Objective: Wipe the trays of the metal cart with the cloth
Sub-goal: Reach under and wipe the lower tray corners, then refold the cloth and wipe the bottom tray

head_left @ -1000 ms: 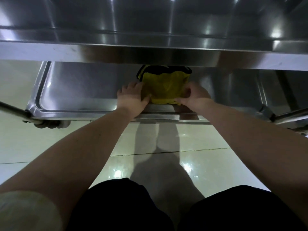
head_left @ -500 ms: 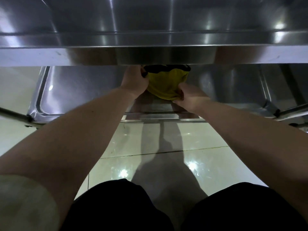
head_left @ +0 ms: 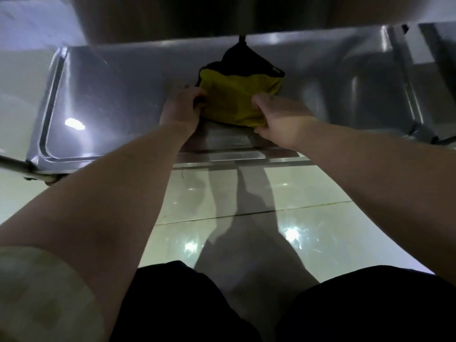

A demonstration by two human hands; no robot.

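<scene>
The cloth (head_left: 234,99), yellow with a black border, sits bunched on the lower tray (head_left: 111,95) of the metal cart, about midway along it and a little in from the near rim. Its black far corner rises to a peak just under the edge of the upper tray (head_left: 271,11). The left hand (head_left: 181,108) grips the cloth's left edge with curled fingers, and the right hand (head_left: 283,122) pinches the near right corner between thumb and fingers, so both hands are clamped on the fabric. The cloth looks gathered, not flat. The main risk is therefore that only a small patch touches the steel and a stroke leaves streaks or bare bands. The raised corner could also catch under the upper tray as the cloth goes further in. The upper tray hides the back of the lower one, so that strip could easily be missed. A hard forward push might shift the cart across the glossy tiled floor (head_left: 246,193).
</scene>
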